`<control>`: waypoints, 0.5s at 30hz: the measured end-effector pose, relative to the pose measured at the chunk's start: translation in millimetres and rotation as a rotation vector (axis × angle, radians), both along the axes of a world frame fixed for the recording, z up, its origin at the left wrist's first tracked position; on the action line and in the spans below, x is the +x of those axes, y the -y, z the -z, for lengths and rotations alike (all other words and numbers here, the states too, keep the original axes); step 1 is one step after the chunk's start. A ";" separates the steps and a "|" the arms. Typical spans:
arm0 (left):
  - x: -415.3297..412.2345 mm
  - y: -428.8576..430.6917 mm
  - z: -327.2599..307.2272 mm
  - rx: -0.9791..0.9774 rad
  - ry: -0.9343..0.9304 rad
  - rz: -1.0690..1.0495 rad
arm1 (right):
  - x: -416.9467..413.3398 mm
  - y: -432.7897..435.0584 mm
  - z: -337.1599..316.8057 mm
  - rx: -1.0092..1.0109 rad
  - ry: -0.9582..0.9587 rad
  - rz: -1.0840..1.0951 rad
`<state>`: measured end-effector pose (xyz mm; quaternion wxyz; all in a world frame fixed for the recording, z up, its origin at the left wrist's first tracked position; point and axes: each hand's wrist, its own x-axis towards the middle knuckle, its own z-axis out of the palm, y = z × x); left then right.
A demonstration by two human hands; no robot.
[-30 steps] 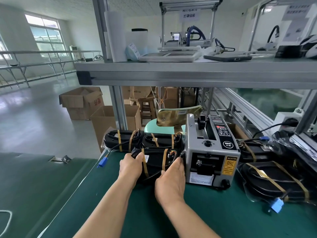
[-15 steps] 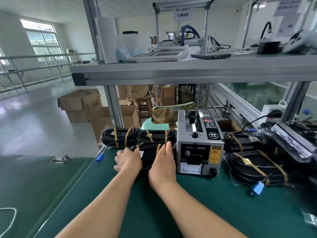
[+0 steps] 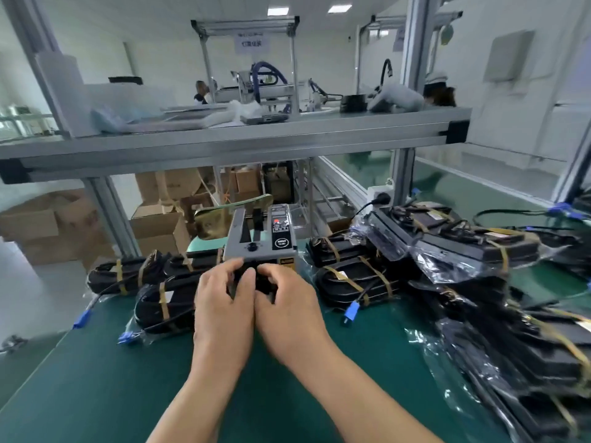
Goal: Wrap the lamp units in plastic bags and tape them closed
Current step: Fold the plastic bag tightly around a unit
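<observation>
**Both hands at the tape dispenser's slot, bagged lamp units on either side**

At frame centre we note the left hand (image 3: 224, 308) and right hand (image 3: 287, 311) pressed side by side. Their fingers are curled in against the front slot of the tape dispenser (image 3: 262, 238). We cannot tell whether they pinch anything, because the hands cover the slot.

Dispenser: boxy grey casing, black control strip on top, a corner of yellow label showing above the right hand.

Bench mat (image 3: 128, 378): dull green, smooth. A ribbed aluminium shelf (image 3: 224, 142) crosses the upper half. Brown cardboard boxes (image 3: 160, 222) stand beyond, centre left.

Lamp units: black, long and flat, each in crinkled clear plastic that glints, bound crosswise with tan tape strips.
- One bagged unit (image 3: 166, 302) lies left of centre, its right end hidden behind the left hand.
- Further units (image 3: 128, 273) lie just behind it.
- Two stacked units (image 3: 355, 279) lie right of the dispenser, with a blue plug (image 3: 351, 313) poking out onto the mat.
- A loose heap (image 3: 511, 346) fills the right edge down to the lower right corner, blurred there.
</observation>
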<state>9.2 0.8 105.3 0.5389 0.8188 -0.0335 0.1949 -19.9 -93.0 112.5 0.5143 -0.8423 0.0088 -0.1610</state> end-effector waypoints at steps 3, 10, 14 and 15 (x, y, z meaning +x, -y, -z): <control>-28.9 43.8 -7.5 -0.090 -0.006 0.152 | -32.5 41.7 -6.0 0.035 0.033 0.062; -61.5 144.3 -37.3 -0.124 0.005 0.433 | -88.7 139.6 -37.4 0.028 0.178 0.343; -68.8 194.1 -40.5 -0.200 -0.101 0.507 | -109.3 192.8 -54.0 -0.031 0.204 0.489; -70.1 204.5 -37.6 -0.214 -0.132 0.520 | -114.6 205.5 -53.7 -0.043 0.199 0.525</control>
